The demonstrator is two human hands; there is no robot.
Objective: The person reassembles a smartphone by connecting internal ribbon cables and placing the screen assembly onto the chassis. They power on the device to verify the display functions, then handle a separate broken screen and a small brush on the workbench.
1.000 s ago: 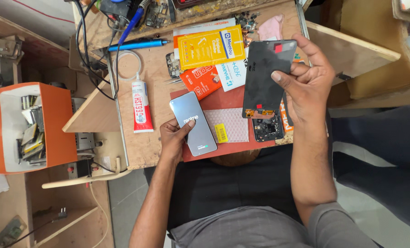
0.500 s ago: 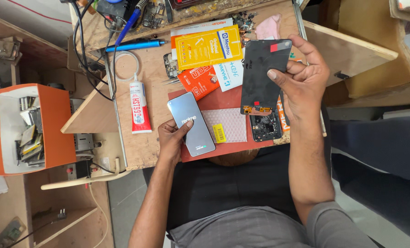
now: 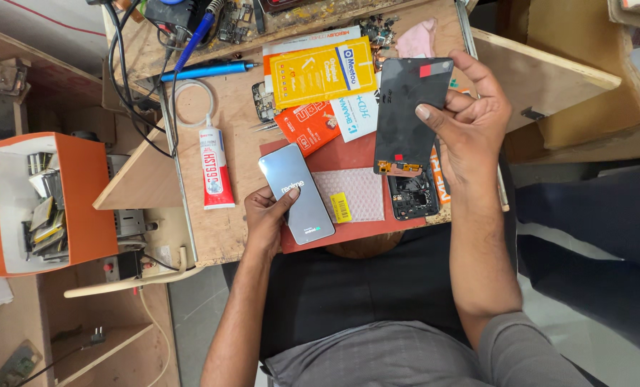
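Left hand [image 3: 268, 215] grips the grey phone back cover [image 3: 295, 193] at its lower edge, flat on the red mat [image 3: 356, 154]. Right hand [image 3: 470, 122] pinches the black display panel [image 3: 408, 115], lifted clear of the opened phone body [image 3: 414, 195] just below it — circuitry exposed. Judged: disassembly done, screen and cover both off; refitting not yet begun. Beside the mat, a pink bubble pouch [image 3: 359, 195] and glue tube [image 3: 214, 166]. Far left, the orange box [image 3: 83, 197] holds a jumble of small flat parts — kind unclear.
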